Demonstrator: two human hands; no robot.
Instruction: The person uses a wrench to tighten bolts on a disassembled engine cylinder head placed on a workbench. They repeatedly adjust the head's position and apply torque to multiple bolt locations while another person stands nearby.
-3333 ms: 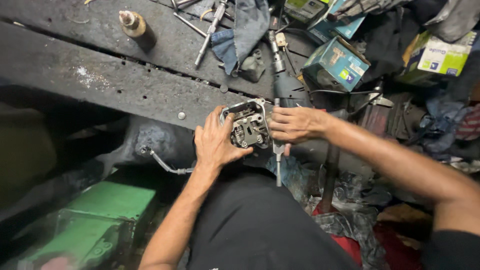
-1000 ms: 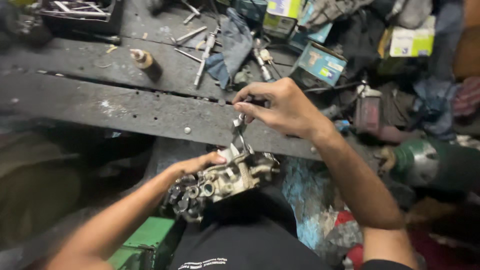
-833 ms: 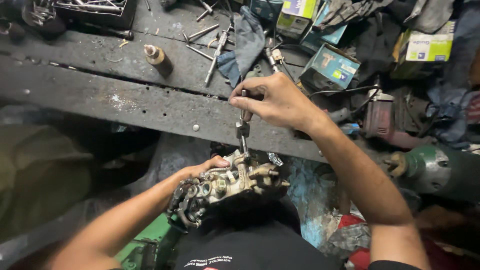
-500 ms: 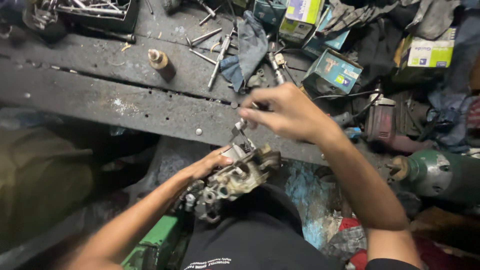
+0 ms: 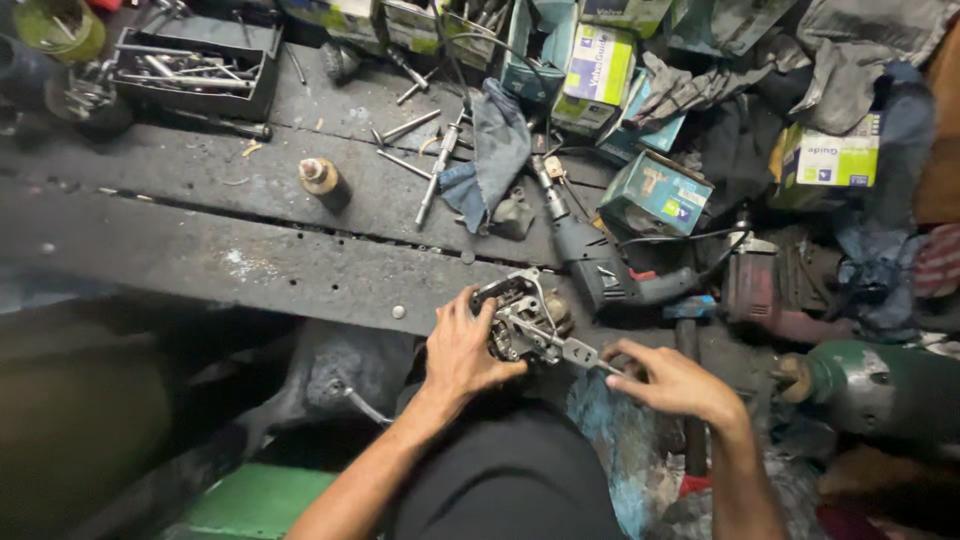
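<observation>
Lowered from above, right hand [image 5: 672,382] now pinches the metal part's [image 5: 520,322] bracket; left hand [image 5: 462,352] clamps it at the surface [image 5: 250,260] edge, drill [image 5: 600,270] just beside

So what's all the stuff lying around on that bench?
metal part: one, grey, at the bench edge, held in the left hand
flat metal piece: one, silver, sticking out of the part toward the right hand
electric drill: one, black, on the bench
cardboard boxes: several, teal and yellow, at the back
tool tray: one, black, far left
small bottle: one, brown, mid-bench
rag: one, blue-grey
bench: dark planks
left hand: grips the part
right hand: fingers at the flat piece
</observation>
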